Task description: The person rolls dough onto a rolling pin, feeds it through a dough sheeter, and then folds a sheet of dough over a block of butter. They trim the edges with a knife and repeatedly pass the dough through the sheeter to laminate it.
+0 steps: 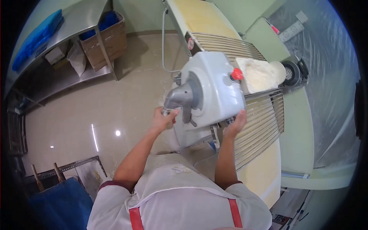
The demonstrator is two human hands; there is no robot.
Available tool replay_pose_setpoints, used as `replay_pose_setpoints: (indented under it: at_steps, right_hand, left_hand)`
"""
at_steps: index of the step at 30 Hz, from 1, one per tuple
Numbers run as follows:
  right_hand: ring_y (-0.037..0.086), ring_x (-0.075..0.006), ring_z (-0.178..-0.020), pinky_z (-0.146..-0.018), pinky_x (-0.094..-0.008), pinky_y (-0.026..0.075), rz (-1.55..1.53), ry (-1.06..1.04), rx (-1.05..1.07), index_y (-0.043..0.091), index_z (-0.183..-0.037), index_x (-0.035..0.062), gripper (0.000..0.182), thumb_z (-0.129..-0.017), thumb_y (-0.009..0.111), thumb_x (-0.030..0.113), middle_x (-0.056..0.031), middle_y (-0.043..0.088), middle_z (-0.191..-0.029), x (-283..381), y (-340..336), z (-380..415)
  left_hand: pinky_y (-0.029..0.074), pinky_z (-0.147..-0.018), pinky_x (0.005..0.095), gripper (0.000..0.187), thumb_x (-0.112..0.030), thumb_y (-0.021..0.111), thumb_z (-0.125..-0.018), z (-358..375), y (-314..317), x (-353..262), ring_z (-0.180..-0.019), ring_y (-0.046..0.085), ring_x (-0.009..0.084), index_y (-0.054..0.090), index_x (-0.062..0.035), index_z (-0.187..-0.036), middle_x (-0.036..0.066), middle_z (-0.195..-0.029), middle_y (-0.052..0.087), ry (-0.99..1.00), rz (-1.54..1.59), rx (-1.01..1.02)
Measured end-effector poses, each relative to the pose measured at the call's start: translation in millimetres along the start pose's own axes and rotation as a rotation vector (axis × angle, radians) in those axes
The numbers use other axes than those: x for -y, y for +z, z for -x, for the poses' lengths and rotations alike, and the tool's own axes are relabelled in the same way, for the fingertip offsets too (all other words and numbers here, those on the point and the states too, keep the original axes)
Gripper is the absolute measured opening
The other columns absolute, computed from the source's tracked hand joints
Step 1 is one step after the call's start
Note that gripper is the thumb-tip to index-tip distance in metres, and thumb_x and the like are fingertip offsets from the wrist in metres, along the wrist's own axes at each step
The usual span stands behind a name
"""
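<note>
Your left hand (165, 119) grips the grey handle (178, 97) jutting from the white housing's (220, 92) left side; your right hand (235, 125) touches the housing's lower right edge, its grasp unclear. Work the handle smoothly, brace the housing, and avoid the slats (257, 128) to its right.

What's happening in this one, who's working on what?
A person in a pale apron stands at a white machine with slatted guards. The left hand is at the end of its grey lever; the exact grip is hard to make out. The right hand is at the housing's lower edge. A tray of pale powder sits beyond the red knob.
</note>
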State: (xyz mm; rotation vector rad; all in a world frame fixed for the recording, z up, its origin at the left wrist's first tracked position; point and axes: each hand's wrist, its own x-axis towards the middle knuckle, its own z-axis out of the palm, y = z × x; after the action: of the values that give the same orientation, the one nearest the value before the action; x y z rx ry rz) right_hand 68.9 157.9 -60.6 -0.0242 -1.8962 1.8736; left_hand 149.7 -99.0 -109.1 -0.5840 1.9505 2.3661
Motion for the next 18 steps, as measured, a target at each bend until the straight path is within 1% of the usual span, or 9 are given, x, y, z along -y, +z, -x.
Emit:
replay_pose_setpoints:
  at_steps: [2,5,6,8,9,11,12,15,18]
  right_hand:
    - [0.053,-0.0223,-0.104,-0.092,-0.0358,0.041,-0.049,0.001,-0.004,0.047,-0.12,-0.006,0.051,-0.096,0.048,0.039,-0.014,0.054,-0.112,7.8,5.0,1.4]
    - [0.052,-0.0241,-0.105,-0.093,-0.037,0.041,-0.066,0.033,-0.086,0.045,-0.122,-0.0062,0.055,-0.096,0.047,0.042,-0.0146,0.053,-0.115,20.0,16.6,4.0]
    - [0.052,-0.0246,-0.106,-0.093,-0.0373,0.041,-0.063,0.051,-0.127,0.045,-0.123,-0.0062,0.056,-0.096,0.047,0.043,-0.0147,0.053,-0.116,21.7,19.1,6.0]
    - [0.052,-0.0248,-0.106,-0.094,-0.0377,0.04,-0.032,0.021,-0.146,0.047,-0.121,-0.0063,0.057,-0.095,0.046,0.044,-0.0145,0.054,-0.114,19.4,19.3,6.7]
    - [0.052,-0.0249,-0.106,-0.095,-0.0378,0.04,-0.019,0.006,-0.153,0.047,-0.121,-0.0064,0.057,-0.095,0.046,0.045,-0.0144,0.054,-0.114,18.4,19.0,5.4]
    - [0.051,-0.0259,-0.109,-0.096,-0.0383,0.039,0.124,-0.121,-0.017,0.048,-0.122,-0.0062,0.056,-0.096,0.045,0.043,-0.0153,0.054,-0.117,19.3,13.7,0.2]
    - [0.051,-0.0265,-0.111,-0.096,-0.0385,0.039,0.193,-0.184,0.048,0.048,-0.122,-0.0061,0.056,-0.096,0.044,0.043,-0.0158,0.054,-0.118,20.2,11.4,-1.3]
    - [0.052,-0.0303,-0.114,-0.097,-0.0402,0.037,0.534,-0.734,-0.058,0.052,-0.121,-0.0053,0.052,-0.096,0.041,0.039,-0.0189,0.056,-0.12,55.3,44.8,-0.2]
    - [0.053,-0.0351,-0.114,-0.098,-0.043,0.037,0.926,-0.892,0.375,0.056,-0.118,-0.0039,0.046,-0.094,0.043,0.033,-0.0222,0.058,-0.12,91.3,54.2,-4.8]
  left_hand:
    - [0.049,-0.052,0.0292,0.035,-0.035,0.074,-0.078,-0.1,0.5,-12.5,-0.056,0.06,0.0138,0.06,-0.0026,-0.076,0.005,-0.064,0.061,-0.048,-0.114,-0.002]
    - [0.048,-0.057,0.0302,0.03,-0.031,0.074,-0.078,-12.8,-6.9,-6.6,-0.059,0.059,0.012,0.067,-0.0022,-0.081,0.007,-0.068,0.064,-0.023,-0.163,0.048]
    - [0.048,-0.059,0.0305,0.03,-0.03,0.074,-0.078,-20.2,-12.1,-1.9,-0.061,0.059,0.012,0.067,-0.0018,-0.084,0.007,-0.069,0.064,0.082,-0.177,0.076]
    - [0.048,-0.062,0.0312,0.031,-0.029,0.074,-0.077,-33.7,-22.1,4.1,-0.064,0.059,0.0121,0.068,-0.001,-0.088,0.006,-0.071,0.065,0.289,-0.203,0.133]
    - [0.048,-0.063,0.0311,0.031,-0.028,0.074,-0.077,-35.2,-21.7,7.8,-0.066,0.059,0.0121,0.068,-0.0008,-0.089,0.006,-0.072,0.066,0.304,-0.187,0.136]
    - [0.048,-0.066,0.0311,0.031,-0.027,0.075,-0.077,-34.5,-22.8,5.9,-0.069,0.058,0.0121,0.068,-0.0003,-0.092,0.006,-0.074,0.066,0.34,-0.17,0.148]
    - [0.048,-0.066,0.031,0.031,-0.026,0.075,-0.077,-34.7,-23.7,3.9,-0.069,0.058,0.012,0.067,-0.0003,-0.093,0.007,-0.074,0.066,0.319,-0.185,0.157]
    - [0.048,-0.065,0.0304,0.03,-0.024,0.075,-0.077,-34.0,-24.3,0.4,-0.068,0.058,0.0119,0.067,-0.0002,-0.095,0.007,-0.074,0.066,0.264,-0.21,0.169]
    - [0.048,-0.065,0.0297,0.029,-0.022,0.074,-0.078,-36.6,-22.6,8.6,-0.068,0.057,0.012,0.066,0.0005,-0.094,0.006,-0.074,0.066,0.255,-0.191,0.166]
